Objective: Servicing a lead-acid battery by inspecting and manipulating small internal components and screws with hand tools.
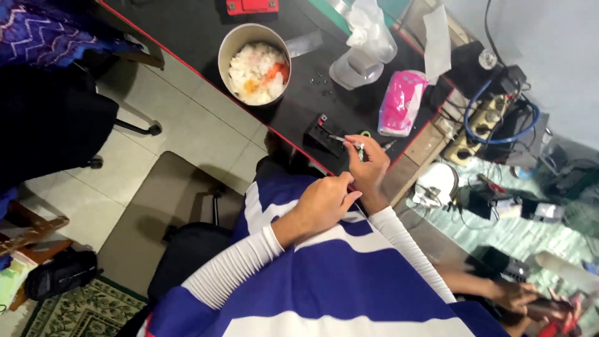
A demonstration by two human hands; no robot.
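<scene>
My right hand (pixel 372 167) pinches a thin metal tool (pixel 347 140), its tip pointing at a small black box-shaped part (pixel 322 135) on the black table (pixel 187 31) with a red edge. My left hand (pixel 324 203) is curled into a loose fist just below, at the table's edge, touching my right wrist; nothing shows in it. Both my arms wear white ribbed sleeves over a blue and white striped cloth (pixel 337 281).
A metal pot (pixel 254 64) of white and orange scraps stands behind the part. A pink packet (pixel 399 103), a clear plastic bag (pixel 367 43) and a power strip with a blue cable (pixel 496 118) lie right. Another person's hand (pixel 521 298) is at the lower right. A dark chair (pixel 56 125) is left.
</scene>
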